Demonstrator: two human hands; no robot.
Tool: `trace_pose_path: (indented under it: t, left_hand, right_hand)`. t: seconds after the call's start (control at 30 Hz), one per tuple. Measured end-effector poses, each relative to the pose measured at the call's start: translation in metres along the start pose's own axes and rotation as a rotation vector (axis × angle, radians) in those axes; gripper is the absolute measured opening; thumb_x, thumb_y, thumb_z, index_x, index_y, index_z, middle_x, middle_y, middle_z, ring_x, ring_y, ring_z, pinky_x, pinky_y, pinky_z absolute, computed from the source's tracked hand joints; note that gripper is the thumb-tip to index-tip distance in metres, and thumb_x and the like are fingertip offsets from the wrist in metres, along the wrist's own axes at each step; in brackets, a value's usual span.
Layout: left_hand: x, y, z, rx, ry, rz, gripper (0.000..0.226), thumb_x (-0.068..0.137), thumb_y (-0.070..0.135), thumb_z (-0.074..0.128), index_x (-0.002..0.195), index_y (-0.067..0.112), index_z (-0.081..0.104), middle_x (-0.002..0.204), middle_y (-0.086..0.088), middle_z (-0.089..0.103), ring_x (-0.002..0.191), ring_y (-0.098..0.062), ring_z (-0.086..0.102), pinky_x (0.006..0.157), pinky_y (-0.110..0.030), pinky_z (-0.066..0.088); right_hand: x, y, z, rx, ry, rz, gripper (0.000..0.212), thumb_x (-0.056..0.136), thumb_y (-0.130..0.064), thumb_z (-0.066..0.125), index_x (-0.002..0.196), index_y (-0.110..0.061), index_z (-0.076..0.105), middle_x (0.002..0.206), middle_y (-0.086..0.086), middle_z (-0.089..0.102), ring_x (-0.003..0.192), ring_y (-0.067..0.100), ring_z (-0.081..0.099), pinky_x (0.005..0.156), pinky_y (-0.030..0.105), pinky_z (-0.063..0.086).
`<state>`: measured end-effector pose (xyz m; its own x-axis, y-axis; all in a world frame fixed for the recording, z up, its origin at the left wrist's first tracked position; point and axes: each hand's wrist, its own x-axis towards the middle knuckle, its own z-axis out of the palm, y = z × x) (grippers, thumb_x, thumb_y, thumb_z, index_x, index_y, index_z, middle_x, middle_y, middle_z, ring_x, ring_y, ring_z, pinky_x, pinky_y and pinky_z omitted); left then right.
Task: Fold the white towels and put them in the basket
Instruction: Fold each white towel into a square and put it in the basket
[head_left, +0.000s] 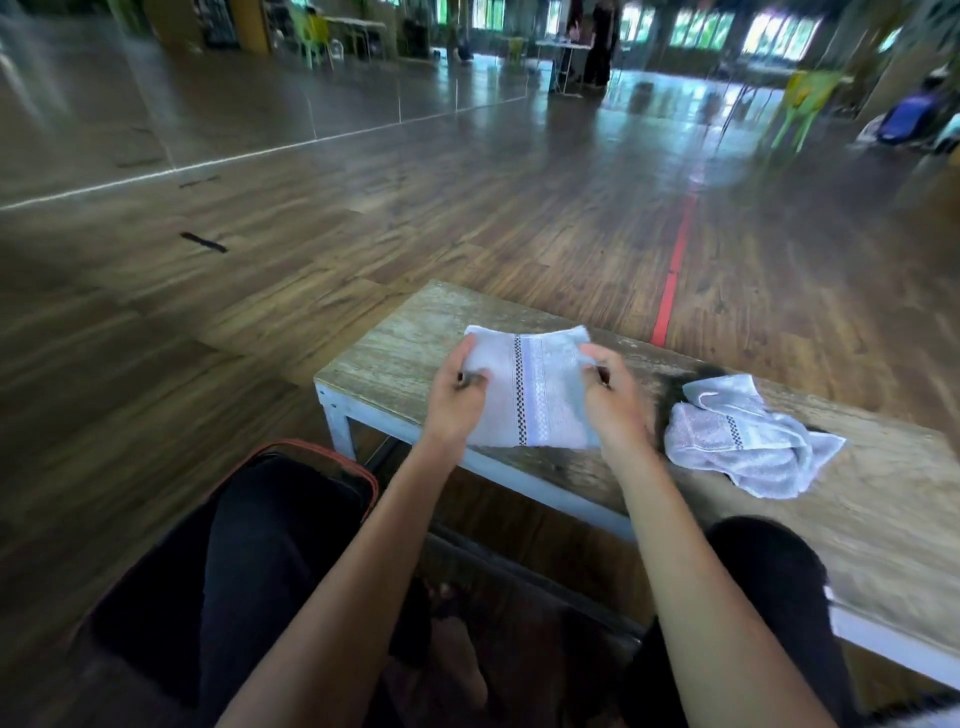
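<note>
One white towel (530, 389) sits folded flat on the counter (405, 332), checkered stripe up; a second towel (748, 436) lies crumpled at its 3 o'clock.

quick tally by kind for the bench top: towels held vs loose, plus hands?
On the wooden bench:
held white towel: 1
crumpled white towel: 1, lying loose to the right
hands gripping the held towel: 2, left hand and right hand
Total: 4
</note>
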<state>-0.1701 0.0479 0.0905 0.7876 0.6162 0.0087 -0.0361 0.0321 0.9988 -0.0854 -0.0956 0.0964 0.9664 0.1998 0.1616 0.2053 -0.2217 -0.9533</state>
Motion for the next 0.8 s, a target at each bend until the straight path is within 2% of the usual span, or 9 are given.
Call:
trace_pose_path:
  t: [0.17, 0.27, 0.33, 0.4, 0.5, 0.57, 0.63, 0.73, 0.8]
  left_hand:
    - [-0.015, 0.033, -0.055, 0.061, 0.155, 0.080, 0.049, 0.097, 0.014, 0.049, 0.144, 0.024, 0.037, 0.139, 0.006, 0.044, 0.114, -0.013, 0.048, 0.094, -0.027, 0.040]
    - [-0.029, 0.042, -0.092, 0.043, 0.266, 0.107, 0.056, 0.092, 0.014, 0.055, 0.144, 0.021, 0.036, 0.139, -0.003, 0.048, 0.117, -0.022, 0.054, 0.104, -0.044, 0.042]
    - [-0.038, 0.044, -0.118, 0.020, 0.318, 0.127, 0.062, 0.087, 0.016, 0.057, 0.145, 0.020, 0.035, 0.141, -0.009, 0.048, 0.118, -0.025, 0.054, 0.103, -0.049, 0.042]
    - [-0.049, 0.046, -0.142, 0.033, 0.369, 0.152, 0.058, 0.090, 0.012, 0.056, 0.143, 0.021, 0.037, 0.137, -0.009, 0.050, 0.117, -0.026, 0.055, 0.101, -0.045, 0.045]
    - [-0.062, 0.043, -0.174, 0.043, 0.462, 0.159, 0.054, 0.092, 0.005, 0.053, 0.141, 0.021, 0.040, 0.122, -0.003, 0.056, 0.105, -0.017, 0.058, 0.094, -0.033, 0.047]
    - [-0.069, 0.037, -0.195, 0.025, 0.529, 0.128, 0.059, 0.091, 0.002, 0.053, 0.145, 0.018, 0.035, 0.116, -0.001, 0.055, 0.100, -0.014, 0.058, 0.093, -0.030, 0.047]
    - [-0.075, 0.028, -0.217, 0.021, 0.589, 0.098, 0.060, 0.090, 0.001, 0.053, 0.145, 0.018, 0.035, 0.110, 0.000, 0.056, 0.095, -0.013, 0.057, 0.090, -0.029, 0.048]
    - [-0.082, 0.008, -0.245, 0.006, 0.660, 0.049, 0.060, 0.090, 0.000, 0.054, 0.144, 0.017, 0.037, 0.125, -0.011, 0.055, 0.100, -0.017, 0.057, 0.096, -0.036, 0.047]
    - [-0.081, -0.011, -0.260, -0.005, 0.689, 0.006, 0.059, 0.089, -0.001, 0.055, 0.143, 0.014, 0.037, 0.134, -0.015, 0.052, 0.110, -0.022, 0.056, 0.103, -0.042, 0.044]
  right_hand:
    - [-0.008, -0.049, 0.043, 0.093, -0.143, -0.061, 0.027, 0.098, -0.015, 0.044, 0.120, -0.024, 0.056, 0.121, -0.008, 0.054, 0.100, 0.004, 0.048, 0.071, 0.010, 0.033]
    - [-0.019, -0.066, 0.074, 0.105, -0.261, -0.090, 0.027, 0.098, -0.017, 0.043, 0.120, -0.028, 0.055, 0.117, -0.011, 0.051, 0.093, -0.004, 0.048, 0.069, 0.014, 0.035]
    - [-0.027, -0.074, 0.097, 0.115, -0.338, -0.116, 0.028, 0.098, -0.016, 0.043, 0.119, -0.030, 0.055, 0.121, -0.013, 0.051, 0.101, 0.000, 0.049, 0.077, 0.018, 0.036]
    - [-0.035, -0.081, 0.121, 0.119, -0.411, -0.140, 0.030, 0.097, -0.016, 0.043, 0.120, -0.030, 0.055, 0.121, -0.016, 0.052, 0.106, 0.005, 0.052, 0.076, 0.016, 0.036]
    - [-0.049, -0.089, 0.156, 0.139, -0.517, -0.154, 0.032, 0.095, -0.013, 0.044, 0.122, -0.027, 0.055, 0.102, -0.020, 0.058, 0.101, 0.015, 0.055, 0.067, 0.014, 0.042]
    - [-0.060, -0.092, 0.179, 0.148, -0.578, -0.157, 0.034, 0.094, -0.010, 0.044, 0.122, -0.024, 0.055, 0.098, -0.023, 0.058, 0.103, 0.021, 0.050, 0.075, 0.026, 0.047]
    - [-0.070, -0.091, 0.204, 0.143, -0.641, -0.163, 0.035, 0.093, -0.007, 0.044, 0.123, -0.021, 0.055, 0.095, -0.022, 0.056, 0.103, 0.022, 0.051, 0.083, 0.028, 0.042]
    - [-0.085, -0.083, 0.236, 0.115, -0.696, -0.149, 0.034, 0.092, -0.009, 0.046, 0.122, -0.022, 0.057, 0.108, -0.013, 0.058, 0.099, 0.015, 0.057, 0.073, 0.026, 0.042]
    - [-0.090, -0.072, 0.255, 0.092, -0.738, -0.129, 0.032, 0.092, -0.010, 0.046, 0.119, -0.024, 0.058, 0.118, -0.010, 0.057, 0.105, 0.008, 0.053, 0.078, 0.019, 0.038]
